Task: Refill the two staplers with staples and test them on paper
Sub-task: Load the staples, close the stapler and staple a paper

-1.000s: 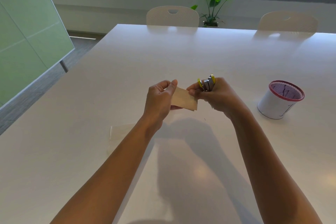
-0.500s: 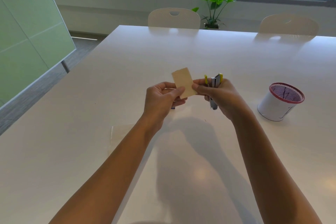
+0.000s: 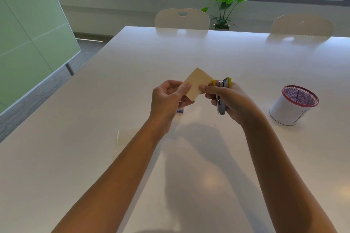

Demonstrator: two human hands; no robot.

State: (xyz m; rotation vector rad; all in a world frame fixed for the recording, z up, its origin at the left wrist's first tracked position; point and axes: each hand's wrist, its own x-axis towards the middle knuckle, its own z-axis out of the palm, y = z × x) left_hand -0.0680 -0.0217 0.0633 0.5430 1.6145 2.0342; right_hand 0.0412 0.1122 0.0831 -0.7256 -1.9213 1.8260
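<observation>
A small tan piece of paper (image 3: 197,83) is held up above the white table (image 3: 132,73), tilted with one corner pointing away. My left hand (image 3: 168,100) pinches its left edge between thumb and fingers. My right hand (image 3: 231,100) grips a metal stapler with yellow ends (image 3: 221,96), and its thumb and forefinger touch the paper's right edge. A small box with a blue edge (image 3: 180,110) peeks out on the table under my left hand. Only one stapler is in view.
A mesh cup with a red rim and white wrap (image 3: 293,106) stands on the table to the right. A pale sheet of paper (image 3: 128,136) lies flat by my left forearm. Two white chairs (image 3: 182,19) and a potted plant (image 3: 224,9) are beyond the far edge.
The paper went from lying low between the hands to being raised and turned upright. The stapler came off the paper and now hangs down in my right hand.
</observation>
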